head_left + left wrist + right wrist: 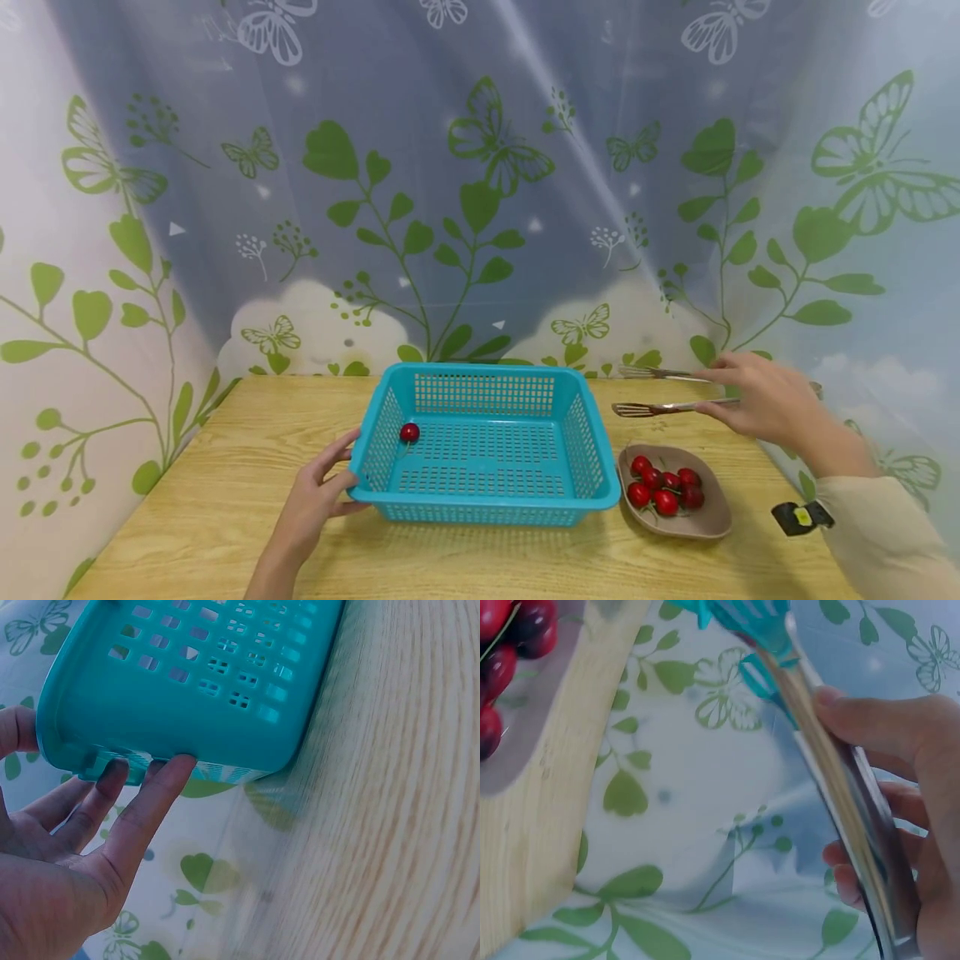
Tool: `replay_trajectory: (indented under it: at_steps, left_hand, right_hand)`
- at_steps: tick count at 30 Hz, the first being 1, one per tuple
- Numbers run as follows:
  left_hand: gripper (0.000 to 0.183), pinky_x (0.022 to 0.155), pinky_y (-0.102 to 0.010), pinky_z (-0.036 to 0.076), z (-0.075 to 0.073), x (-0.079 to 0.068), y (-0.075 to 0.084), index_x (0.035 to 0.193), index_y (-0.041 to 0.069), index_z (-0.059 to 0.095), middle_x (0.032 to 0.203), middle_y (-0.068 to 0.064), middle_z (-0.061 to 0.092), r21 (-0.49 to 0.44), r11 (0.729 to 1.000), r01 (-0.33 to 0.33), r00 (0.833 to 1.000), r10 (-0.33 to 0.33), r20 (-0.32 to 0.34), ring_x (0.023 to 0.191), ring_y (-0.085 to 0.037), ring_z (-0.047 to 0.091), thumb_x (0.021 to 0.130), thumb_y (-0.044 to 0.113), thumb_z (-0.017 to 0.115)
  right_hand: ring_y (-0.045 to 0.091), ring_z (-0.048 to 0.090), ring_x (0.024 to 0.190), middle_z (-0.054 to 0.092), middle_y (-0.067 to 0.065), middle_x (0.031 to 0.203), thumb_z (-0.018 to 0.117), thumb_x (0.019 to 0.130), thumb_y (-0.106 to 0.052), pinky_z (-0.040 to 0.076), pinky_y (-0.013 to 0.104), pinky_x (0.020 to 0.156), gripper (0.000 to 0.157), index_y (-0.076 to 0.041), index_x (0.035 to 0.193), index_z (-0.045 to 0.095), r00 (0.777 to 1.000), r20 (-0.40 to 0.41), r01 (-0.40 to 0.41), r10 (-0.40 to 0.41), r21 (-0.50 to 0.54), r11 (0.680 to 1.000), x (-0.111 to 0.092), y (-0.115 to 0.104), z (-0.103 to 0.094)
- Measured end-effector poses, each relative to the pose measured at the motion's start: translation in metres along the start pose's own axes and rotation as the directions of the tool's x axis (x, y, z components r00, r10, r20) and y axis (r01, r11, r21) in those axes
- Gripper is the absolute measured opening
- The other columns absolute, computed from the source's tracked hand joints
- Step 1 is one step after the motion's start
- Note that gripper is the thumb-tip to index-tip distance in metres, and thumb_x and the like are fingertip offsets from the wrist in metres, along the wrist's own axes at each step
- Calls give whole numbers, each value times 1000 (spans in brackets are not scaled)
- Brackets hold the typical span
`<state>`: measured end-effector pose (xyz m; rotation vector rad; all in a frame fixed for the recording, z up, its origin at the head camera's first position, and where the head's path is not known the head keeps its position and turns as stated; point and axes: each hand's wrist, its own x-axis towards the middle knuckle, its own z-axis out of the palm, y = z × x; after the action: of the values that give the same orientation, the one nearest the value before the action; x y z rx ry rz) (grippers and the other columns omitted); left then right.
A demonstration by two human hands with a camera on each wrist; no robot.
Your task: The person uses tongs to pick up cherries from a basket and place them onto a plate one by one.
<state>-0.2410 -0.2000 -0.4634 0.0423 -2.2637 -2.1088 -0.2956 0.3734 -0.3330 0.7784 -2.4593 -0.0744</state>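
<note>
My left hand [318, 496] holds the left rim of a turquoise plastic basket [487, 502]. In the left wrist view its fingertips touch the rim and the outer wall. One cherry [409, 432] lies inside the basket near its left wall. My right hand [765, 404] grips metal tongs [675, 407] by the arms, and the two slotted heads stand apart with nothing between them. Below the tongs, on the table, a brownish-pink dish [708, 521] holds several red cherries [665, 502] with stems. The right wrist view shows the tongs [832, 772] close, with the dish at its left edge.
A light wooden table [247, 433] bears the basket and the dish, which stand close together. Behind it hangs a curtain [525, 275] printed with butterflies and leaves. A black strap [802, 517] is at the right wrist.
</note>
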Motion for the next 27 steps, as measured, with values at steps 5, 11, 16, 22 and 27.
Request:
replay_trajectory:
  at_steps: [5,11,16,22,27]
  left_hand:
    - [64,82,-49,67,1,2,0,157,16,44,147,-24,44,-4,1000,-1,1000,2,3,116,-35,66,95,1,52]
    - [65,82,-48,67,2,2,1,157,17,44,147,-23,43,-6,1000,4,1000,-4,7,116,-34,67,95,1,52]
    - [65,82,-47,68,2,0,2,157,16,44,146,-23,44,-13,1000,10,1000,-10,5,113,-33,67,95,0,51]
    - [64,83,-48,67,1,0,1,157,17,44,146,-23,45,-13,1000,11,1000,-11,3,113,-31,68,95,0,51]
    - [64,83,-49,67,0,0,-1,157,17,44,145,-23,45,-7,1000,17,1000,-17,-8,112,-31,68,95,1,52]
  right_hand:
    - [19,64,76,72,6,101,88,77,-38,45,25,46,46,-14,115,80,994,-94,60,-59,1,998,22,-12,7]
    - [17,64,74,72,5,101,91,73,-32,41,21,46,45,-15,114,80,991,-102,95,-89,52,994,51,-33,20]
    - [17,66,77,73,3,100,88,78,-33,47,24,49,42,-16,115,80,991,-75,122,-114,119,985,72,-55,33]
    - [16,63,80,71,3,103,85,82,-36,48,24,54,42,-18,119,79,992,6,122,-124,166,979,94,-80,42]
    - [16,63,82,71,1,105,83,84,-40,47,23,55,43,-18,120,79,990,31,129,-137,187,974,110,-96,51]
